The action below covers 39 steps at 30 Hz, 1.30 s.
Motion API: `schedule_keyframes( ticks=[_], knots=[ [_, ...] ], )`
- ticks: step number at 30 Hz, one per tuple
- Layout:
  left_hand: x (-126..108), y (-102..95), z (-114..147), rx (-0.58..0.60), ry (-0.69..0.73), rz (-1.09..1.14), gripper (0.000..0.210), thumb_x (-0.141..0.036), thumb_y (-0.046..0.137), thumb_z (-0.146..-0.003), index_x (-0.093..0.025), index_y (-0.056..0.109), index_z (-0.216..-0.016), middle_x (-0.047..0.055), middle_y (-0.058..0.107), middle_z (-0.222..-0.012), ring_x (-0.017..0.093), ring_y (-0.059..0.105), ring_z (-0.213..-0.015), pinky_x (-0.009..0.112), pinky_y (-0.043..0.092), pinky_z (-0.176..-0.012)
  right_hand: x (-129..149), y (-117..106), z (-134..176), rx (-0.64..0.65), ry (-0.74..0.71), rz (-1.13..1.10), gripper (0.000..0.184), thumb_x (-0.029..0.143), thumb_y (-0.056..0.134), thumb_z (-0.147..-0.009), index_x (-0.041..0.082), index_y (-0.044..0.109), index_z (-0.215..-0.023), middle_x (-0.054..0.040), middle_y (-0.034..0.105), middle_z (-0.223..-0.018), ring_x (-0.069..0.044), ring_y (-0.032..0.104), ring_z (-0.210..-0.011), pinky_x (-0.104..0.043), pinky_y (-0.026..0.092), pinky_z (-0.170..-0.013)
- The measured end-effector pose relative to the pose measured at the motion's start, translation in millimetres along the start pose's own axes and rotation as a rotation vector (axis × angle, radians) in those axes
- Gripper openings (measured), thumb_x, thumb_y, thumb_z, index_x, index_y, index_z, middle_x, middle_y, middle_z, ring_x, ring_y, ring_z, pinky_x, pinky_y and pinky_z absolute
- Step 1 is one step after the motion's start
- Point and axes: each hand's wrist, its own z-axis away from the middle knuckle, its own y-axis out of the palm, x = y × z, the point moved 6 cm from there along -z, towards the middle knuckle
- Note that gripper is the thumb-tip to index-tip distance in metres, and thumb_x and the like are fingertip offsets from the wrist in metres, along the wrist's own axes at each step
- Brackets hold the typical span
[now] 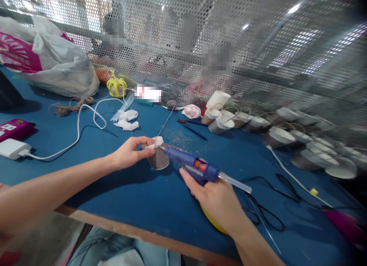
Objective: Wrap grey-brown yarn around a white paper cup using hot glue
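My left hand pinches the rim of a small grey-brown cup with a white upper edge. A grey cord runs from the cup's rim back to a small ball of grey yarn. In my right hand is a blue glue gun, with a clear glue stick poking out of its rear. The gun's nozzle points left and meets the cup near its rim, close to my left fingertips; whether it touches the cord I cannot tell.
Several finished-looking cups crowd the right, before a perforated metal screen. Pliers lie behind the cup. White and black cables cross the blue table. A stuffed plastic bag and a power bank are at left.
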Motion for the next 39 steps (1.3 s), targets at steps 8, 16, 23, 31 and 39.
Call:
schedule_keyframes(
  ticks=[8, 16, 23, 31, 39],
  knots=[
    [-1.2, 1.1, 0.2, 0.027, 0.012, -0.027, 0.019, -0.029, 0.053, -0.075, -0.014, 0.061, -0.085, 0.007, 0.063, -0.103, 0.023, 0.049, -0.108, 0.036, 0.033, -0.096, -0.3, 2.6, 0.8, 0.008, -0.016, -0.030, 0.028, 0.028, 0.042, -0.079, 0.023, 0.070, -0.084, -0.0049, 0.059, -0.050, -0.026, 0.063, -0.071, -0.040, 0.048, -0.072],
    [-1.0, 1.1, -0.3, 0.046, 0.020, -0.031, 0.018, -0.029, 0.053, -0.076, -0.015, 0.061, -0.085, 0.005, 0.063, -0.102, 0.023, 0.048, -0.110, 0.035, 0.032, -0.098, 2.5, -1.5, -2.1, -0.022, 0.032, -0.072, 0.022, 0.029, 0.047, -0.077, 0.023, 0.068, -0.080, -0.0051, 0.062, -0.058, -0.025, 0.063, -0.074, -0.037, 0.049, -0.070],
    [-3.4, 0.6, 0.7, 0.048, 0.021, 0.025, 0.017, -0.031, 0.056, -0.073, -0.015, 0.061, -0.080, 0.007, 0.062, -0.108, 0.023, 0.044, -0.117, 0.035, 0.029, -0.100, 4.4, -4.6, -4.5, -0.036, 0.037, -0.066, 0.025, 0.030, 0.043, -0.079, 0.023, 0.067, -0.078, -0.0052, 0.059, -0.053, -0.025, 0.062, -0.071, -0.036, 0.049, -0.066],
    [-4.5, 1.4, 0.4, 0.078, 0.030, 0.038, 0.021, -0.032, 0.057, -0.073, -0.013, 0.060, -0.083, 0.011, 0.058, -0.115, 0.023, 0.041, -0.121, 0.037, 0.027, -0.101, 4.7, -2.9, -4.2, -0.005, 0.023, -0.032, 0.028, 0.029, 0.040, -0.080, 0.021, 0.067, -0.079, -0.0045, 0.058, -0.049, -0.023, 0.061, -0.063, -0.034, 0.048, -0.062],
    [-4.9, 1.9, 1.0, 0.110, 0.039, 0.076, 0.016, -0.030, 0.058, -0.072, -0.014, 0.058, -0.072, 0.009, 0.057, -0.117, 0.023, 0.040, -0.122, 0.035, 0.027, -0.101, -2.3, -6.0, -6.2, -0.015, 0.140, -0.122, 0.027, 0.031, 0.043, -0.079, 0.021, 0.065, -0.068, -0.0023, 0.057, -0.047, -0.017, 0.055, -0.046, -0.029, 0.047, -0.048]
  ],
)
